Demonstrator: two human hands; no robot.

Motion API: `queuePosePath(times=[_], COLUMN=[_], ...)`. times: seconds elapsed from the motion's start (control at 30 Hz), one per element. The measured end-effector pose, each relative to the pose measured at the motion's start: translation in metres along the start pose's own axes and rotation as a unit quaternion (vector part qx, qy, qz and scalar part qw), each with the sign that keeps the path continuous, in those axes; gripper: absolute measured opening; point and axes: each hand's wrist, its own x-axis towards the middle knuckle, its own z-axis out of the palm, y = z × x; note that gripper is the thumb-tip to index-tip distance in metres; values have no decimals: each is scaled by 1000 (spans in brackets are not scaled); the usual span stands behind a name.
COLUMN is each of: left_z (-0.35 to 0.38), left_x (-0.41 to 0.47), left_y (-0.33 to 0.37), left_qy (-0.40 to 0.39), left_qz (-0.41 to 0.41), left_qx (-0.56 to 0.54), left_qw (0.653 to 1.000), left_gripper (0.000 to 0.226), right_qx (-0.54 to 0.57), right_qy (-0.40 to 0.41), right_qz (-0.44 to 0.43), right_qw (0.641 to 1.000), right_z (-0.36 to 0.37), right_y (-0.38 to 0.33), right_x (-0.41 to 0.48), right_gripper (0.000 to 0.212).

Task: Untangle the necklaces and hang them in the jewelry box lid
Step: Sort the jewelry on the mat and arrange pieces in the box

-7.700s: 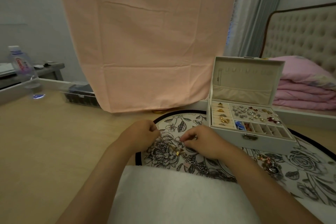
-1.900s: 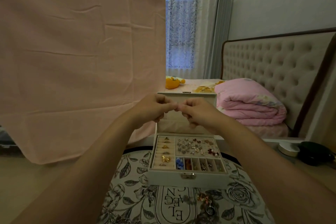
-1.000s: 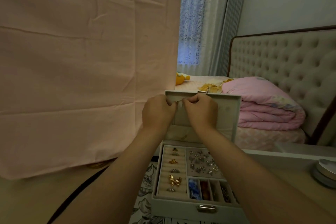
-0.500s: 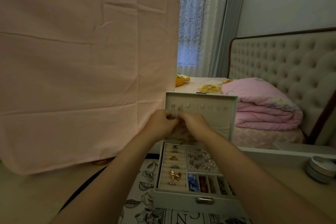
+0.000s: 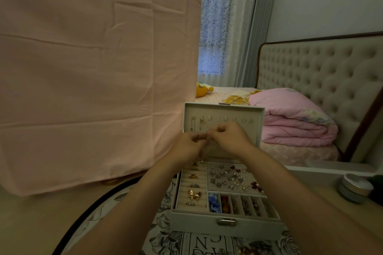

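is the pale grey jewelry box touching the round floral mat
Touching: the head view shows the pale grey jewelry box sitting directly on the round floral mat.

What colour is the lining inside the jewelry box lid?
Plain cream-beige, no pattern: the jewelry box lid shows best in the head view.

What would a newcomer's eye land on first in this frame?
The left hand and right hand meet at centre, pinching a fine gold necklace in front of the upright jewelry box lid. Next comes the big pink cloth hanging across the left half, then the open jewelry box tray below the hands, filled with rings and earrings.
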Motion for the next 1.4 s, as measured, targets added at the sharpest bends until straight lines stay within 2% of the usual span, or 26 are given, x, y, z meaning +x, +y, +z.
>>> queuePosePath(times=[0.23,0.33,0.4,0.53,0.67,0.8,0.97,1.13,1.23,1.4], left_z=[3,1,-1,-5,-12,-21,-19,-17,-19,-23], left_x=[-3,-1,2,3,2,-3,-1,3,5,10], left_y=[4,1,0,1,3,-2,-23,-37,-39,-35], left_qy=[-38,-20,5,20,34,83,53,47,48,55], left_qz=[6,18,29,77,111,150,169,186,189,208], left_qx=[-27,2,22,87,169,379,481,477,471,443], left_qw=[999,1000,999,993,979,909,859,857,860,870], left_gripper=[17,14,11,8,9,34,43,60,48,30], right_qx=[113,92,75,68,81,42,14,-8,-37,-157], right_qy=[-27,-27,-61,-130,-69,-10,37,85,75,34], right_qz=[-29,-3,37,26,12,1,-41,-73,-86,-91], right_qw=[993,995,995,989,994,999,998,994,993,983], right_z=[-7,-7,-3,14,25,20,7,11,17,28], right_y=[-7,0,9,21,22,17,-2,-6,-2,7], right_x=[-1,-4,-10,-24,-17,-4,12,24,26,20], right_gripper=[7,14,22,11,10,15,17,13,12,13])
